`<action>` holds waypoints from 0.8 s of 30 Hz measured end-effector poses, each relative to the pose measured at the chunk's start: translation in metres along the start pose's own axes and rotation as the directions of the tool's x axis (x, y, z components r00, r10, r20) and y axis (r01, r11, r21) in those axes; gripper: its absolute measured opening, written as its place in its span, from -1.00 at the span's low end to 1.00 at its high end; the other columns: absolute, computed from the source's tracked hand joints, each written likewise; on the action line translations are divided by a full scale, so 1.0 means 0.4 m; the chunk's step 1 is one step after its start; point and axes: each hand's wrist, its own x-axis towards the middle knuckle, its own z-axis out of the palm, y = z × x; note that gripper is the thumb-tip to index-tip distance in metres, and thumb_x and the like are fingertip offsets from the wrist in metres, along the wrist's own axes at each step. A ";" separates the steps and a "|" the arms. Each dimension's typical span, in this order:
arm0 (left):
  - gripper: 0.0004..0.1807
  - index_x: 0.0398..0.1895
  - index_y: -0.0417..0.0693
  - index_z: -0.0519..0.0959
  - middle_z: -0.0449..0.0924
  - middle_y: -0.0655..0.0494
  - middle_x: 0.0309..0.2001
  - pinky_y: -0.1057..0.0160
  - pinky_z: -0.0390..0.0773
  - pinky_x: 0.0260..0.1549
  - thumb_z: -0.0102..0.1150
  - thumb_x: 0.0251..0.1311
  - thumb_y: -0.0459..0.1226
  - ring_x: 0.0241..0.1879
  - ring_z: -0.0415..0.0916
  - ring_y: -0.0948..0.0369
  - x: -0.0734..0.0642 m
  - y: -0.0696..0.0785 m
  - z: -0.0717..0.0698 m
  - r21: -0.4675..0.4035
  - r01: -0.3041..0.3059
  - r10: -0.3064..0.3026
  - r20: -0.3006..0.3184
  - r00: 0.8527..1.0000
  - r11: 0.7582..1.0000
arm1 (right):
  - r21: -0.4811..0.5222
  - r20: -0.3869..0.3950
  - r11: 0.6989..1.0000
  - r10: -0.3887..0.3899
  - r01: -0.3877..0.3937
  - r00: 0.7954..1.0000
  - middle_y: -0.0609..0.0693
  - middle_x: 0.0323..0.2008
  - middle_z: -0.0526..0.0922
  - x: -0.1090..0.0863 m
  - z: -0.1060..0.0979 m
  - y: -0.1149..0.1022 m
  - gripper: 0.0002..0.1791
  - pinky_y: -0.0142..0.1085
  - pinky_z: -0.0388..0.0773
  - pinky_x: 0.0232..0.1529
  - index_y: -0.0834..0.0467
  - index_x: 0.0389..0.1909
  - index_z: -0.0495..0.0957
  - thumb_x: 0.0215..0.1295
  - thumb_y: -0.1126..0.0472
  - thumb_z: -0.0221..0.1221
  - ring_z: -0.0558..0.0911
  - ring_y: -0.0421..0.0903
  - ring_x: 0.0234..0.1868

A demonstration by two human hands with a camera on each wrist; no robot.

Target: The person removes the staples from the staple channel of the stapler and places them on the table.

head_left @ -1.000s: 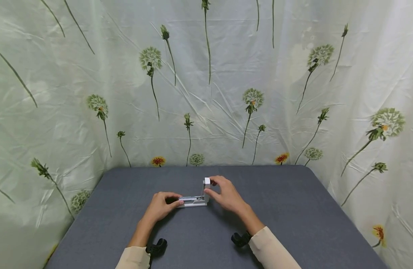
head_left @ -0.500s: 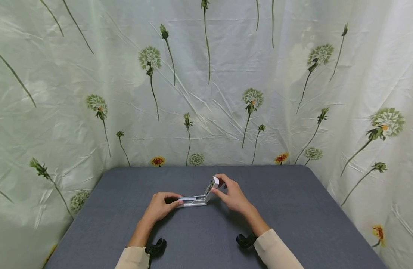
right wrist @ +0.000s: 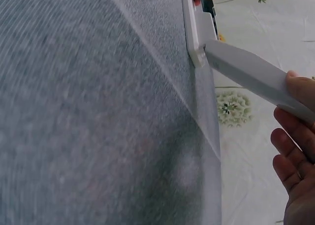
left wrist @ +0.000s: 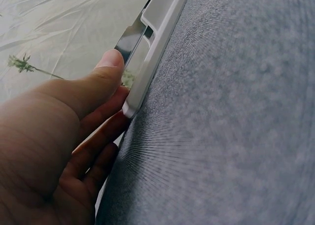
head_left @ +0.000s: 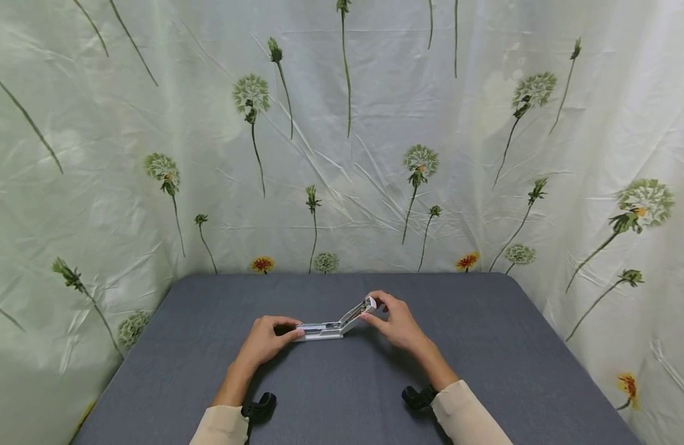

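A white stapler [head_left: 325, 337] lies on the grey table with its top arm [head_left: 357, 312] swung back to the right, well past upright. Its metal staple channel [left wrist: 132, 40] shows along the base. At the left end, my left hand [head_left: 266, 340] pinches the front of the stapler, thumb on the near side; its other fingers are partly behind the base. My right hand [head_left: 399, 324] grips the raised end of the top arm between thumb and fingers. In the right wrist view the arm's smooth outer side [right wrist: 251, 75] slopes away from the hinge.
The stapler rests on a dark grey cloth-covered table [head_left: 331, 402]. Behind it hangs a pale curtain [head_left: 347, 154] printed with dandelions. A black strap [head_left: 260, 408] is on the left wrist and another black strap [head_left: 418, 397] on the right.
The stapler's top arm has swung from upright down to the right, my right hand moving right with it. My left hand has stayed in place on the base.
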 end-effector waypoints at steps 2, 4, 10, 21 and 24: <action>-0.82 -0.20 0.29 0.82 0.80 0.30 -0.17 -0.02 0.58 0.11 0.53 0.12 -0.01 -0.01 0.70 0.16 0.000 -0.001 0.001 -0.005 0.001 -0.001 0.002 1.000 1.000 | -0.012 0.008 1.000 0.015 -0.015 1.000 -0.09 -0.15 0.65 -0.005 -0.004 0.005 -0.64 -0.05 0.57 0.03 0.05 0.07 0.60 0.30 0.09 0.41 0.63 0.02 -0.08; -0.82 -0.20 0.30 0.82 0.80 0.30 -0.17 -0.02 0.59 0.09 0.53 0.12 -0.01 -0.02 0.70 0.17 -0.001 -0.003 0.002 -0.009 0.000 0.000 0.001 1.000 1.000 | -0.032 0.011 0.999 0.023 -0.023 1.000 -0.10 -0.14 0.65 -0.009 -0.008 0.011 -0.65 -0.09 0.57 0.03 0.05 0.05 0.60 0.30 0.08 0.41 0.63 -0.03 -0.09; -0.83 -0.21 0.31 0.81 0.80 0.31 -0.18 -0.02 0.60 0.08 0.53 0.13 -0.01 -0.03 0.70 0.17 0.000 -0.005 0.003 -0.001 -0.011 0.011 -0.005 1.000 1.000 | -0.080 0.036 0.995 0.061 -0.058 0.997 -0.09 -0.13 0.66 -0.023 -0.019 0.029 -0.66 -0.07 0.56 0.03 0.05 0.04 0.60 0.32 0.05 0.39 0.60 -0.11 -0.08; -0.82 -0.20 0.27 0.82 0.80 0.30 -0.18 -0.04 0.59 0.07 0.53 0.13 -0.02 -0.04 0.70 0.17 0.001 -0.004 0.003 -0.004 -0.005 0.005 -0.009 1.000 1.000 | -0.140 0.092 0.985 0.115 -0.102 0.989 -0.13 -0.11 0.65 -0.040 -0.021 0.064 -0.65 -0.06 0.50 0.02 0.01 0.06 0.62 0.39 -0.07 0.31 0.57 -0.15 -0.08; -0.82 -0.20 0.25 0.82 0.80 0.28 -0.18 -0.04 0.59 0.09 0.53 0.13 -0.04 -0.03 0.70 0.16 0.001 -0.002 0.003 -0.007 -0.002 0.002 -0.011 1.000 1.000 | -0.146 0.100 0.984 0.112 -0.097 0.989 -0.15 -0.12 0.65 -0.041 -0.021 0.069 -0.65 -0.05 0.50 0.02 0.00 0.05 0.62 0.40 -0.11 0.30 0.56 -0.15 -0.08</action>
